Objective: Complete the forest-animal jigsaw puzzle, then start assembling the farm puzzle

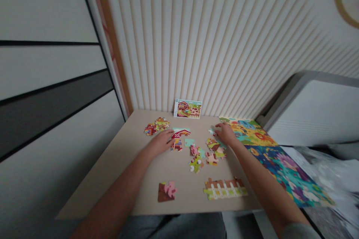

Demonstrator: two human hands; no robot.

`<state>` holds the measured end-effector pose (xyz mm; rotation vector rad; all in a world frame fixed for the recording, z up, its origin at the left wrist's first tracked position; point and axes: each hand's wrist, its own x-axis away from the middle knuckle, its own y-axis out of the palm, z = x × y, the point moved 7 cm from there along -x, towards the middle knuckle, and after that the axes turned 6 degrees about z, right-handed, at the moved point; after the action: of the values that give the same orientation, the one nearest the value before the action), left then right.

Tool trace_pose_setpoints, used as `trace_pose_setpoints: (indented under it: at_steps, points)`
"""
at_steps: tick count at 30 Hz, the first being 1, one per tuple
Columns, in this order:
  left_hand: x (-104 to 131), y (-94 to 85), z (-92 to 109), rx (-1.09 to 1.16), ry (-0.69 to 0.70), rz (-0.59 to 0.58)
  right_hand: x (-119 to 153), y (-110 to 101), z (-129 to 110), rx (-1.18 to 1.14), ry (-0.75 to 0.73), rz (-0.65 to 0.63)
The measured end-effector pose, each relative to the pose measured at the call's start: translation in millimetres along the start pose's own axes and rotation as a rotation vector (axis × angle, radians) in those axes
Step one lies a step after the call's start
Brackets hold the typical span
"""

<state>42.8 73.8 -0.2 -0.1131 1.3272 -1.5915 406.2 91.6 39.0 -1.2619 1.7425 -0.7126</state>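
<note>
My left hand (163,140) lies at the left edge of the joined barn-roof pieces (181,133), its fingertips touching them. Just below is a purple and red piece group (177,145). My right hand (225,133) is over some pale pieces (212,131) at the back right; what its fingers hold, if anything, is too small to tell. Loose pieces (211,158) with pink, green and brown parts lie between the hands. A joined fence strip (226,189) is near the front edge, and a pink pig section (167,191) sits to its left.
A picture card (187,108) leans upright against the pleated curtain (179,37). More pieces (157,126) lie at the table's (120,179) back left. Two colourful puzzles, one yellow (258,134) and one blue (291,175), are at the right, beside plastic bags (333,175).
</note>
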Motion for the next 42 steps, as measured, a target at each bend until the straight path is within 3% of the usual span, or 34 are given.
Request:
trace_pose_setpoints:
  at_steps: [5, 8, 11, 14, 19, 23, 29, 36, 42]
  points:
    - [1, 2.5, -3, -0.03, -0.018, -0.019, 44, -6, -53, 0.017, -0.148, -0.096]
    - [2, 1.3, -2, -0.023, -0.014, -0.011, 97, -3, -102, 0.04, -0.382, -0.28]
    - [2, 0.6, -1, -0.014, -0.007, -0.002, 145, -5, -135, 0.066, -0.518, -0.343]
    - [2, 1.0, -2, -0.017, -0.022, -0.008, 172, -2, -149, 0.089, -0.554, -0.38]
    - [2, 0.0, 0, -0.01, -0.005, -0.015, 190, 1, -155, 0.085, -0.573, -0.392]
    - [2, -0.6, 1, -0.012, 0.006, -0.007, 192, -5, -158, 0.012, -0.588, -0.384]
    - [2, 0.0, 1, -0.028, -0.002, -0.015, 150, -8, -142, 0.012, -0.481, -0.184]
    - [2, -0.5, 2, -0.033, -0.004, -0.018, 128, 18, -137, -0.028, -0.504, -0.253]
    - [2, -2.6, 4, -0.011, 0.003, 0.001, 127, 1, -128, 0.008, -0.436, -0.156]
